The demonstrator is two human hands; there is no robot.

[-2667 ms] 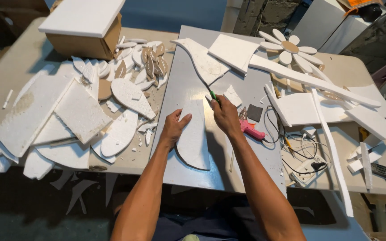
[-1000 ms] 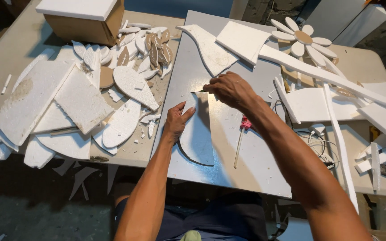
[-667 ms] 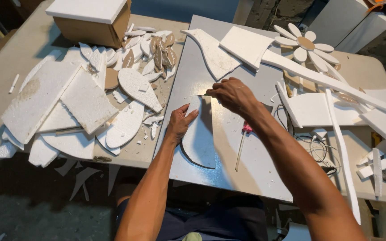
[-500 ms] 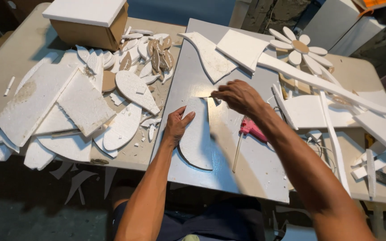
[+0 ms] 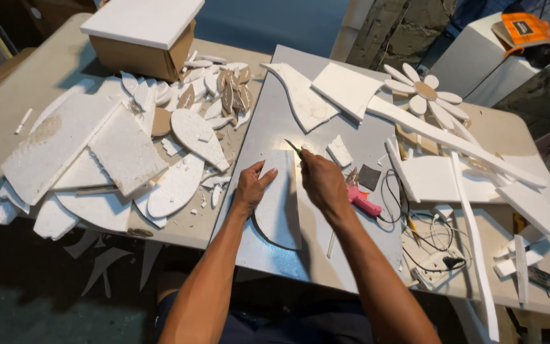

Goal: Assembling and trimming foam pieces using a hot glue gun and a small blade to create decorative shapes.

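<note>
Both forearms reach up from the bottom edge of the view toward the middle of the grey metal sheet (image 5: 268, 121) that covers the centre of the surface (image 5: 7, 127). The left hand (image 5: 253, 190) lies palm down with its fingers spread and flat, pressing on the left edge of a white foam piece (image 5: 280, 200) with one straight side and one curved side; it grips nothing. The right hand (image 5: 323, 181) is closed around a small cutter (image 5: 293, 147), whose thin blade sticks out toward 11 o'clock from the knuckles and meets the top end of the foam piece. The foam piece lies flat on the sheet, directly between the two hands, its long straight side running along the right hand's thumb side and its rounded end pointing to 6 o'clock toward the person. At 3 o'clock from the right hand, just beside the wrist, lies a pink glue gun (image 5: 364, 202) with dark cables (image 5: 415, 223) trailing off to the right. At 9 o'clock from the left hand, a heap of white foam offcuts (image 5: 122, 153) and petal shapes covers the surface. At 1 o'clock, well apart from the hands, rests a foam daisy (image 5: 424, 92) on its long white stem, and at 11 o'clock stands a cardboard box (image 5: 141, 38) topped with a white slab.
</note>
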